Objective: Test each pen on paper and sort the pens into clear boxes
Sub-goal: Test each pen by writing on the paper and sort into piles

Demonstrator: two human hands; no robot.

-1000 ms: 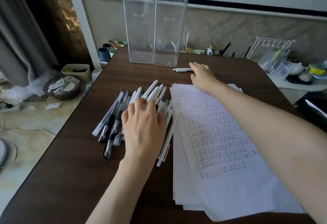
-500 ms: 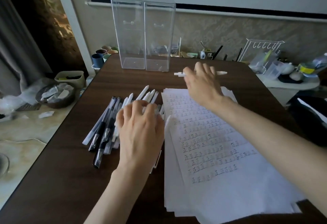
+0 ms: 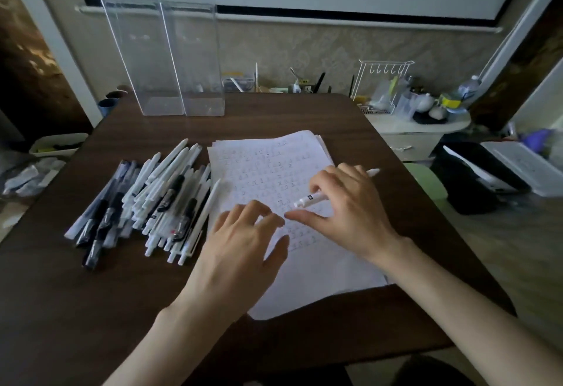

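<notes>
One white pen [image 3: 309, 200] pinched in right hand [image 3: 353, 215] | left hand [image 3: 240, 245] slack, empty, just beside

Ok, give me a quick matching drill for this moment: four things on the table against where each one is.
1 white pen
2 pen pile
3 clear boxes
4 paper stack

A upright at the far end of the table
B left of the paper stack
C held in the right hand
D flat, mid-table

Pairs: 1-C, 2-B, 3-A, 4-D
</notes>
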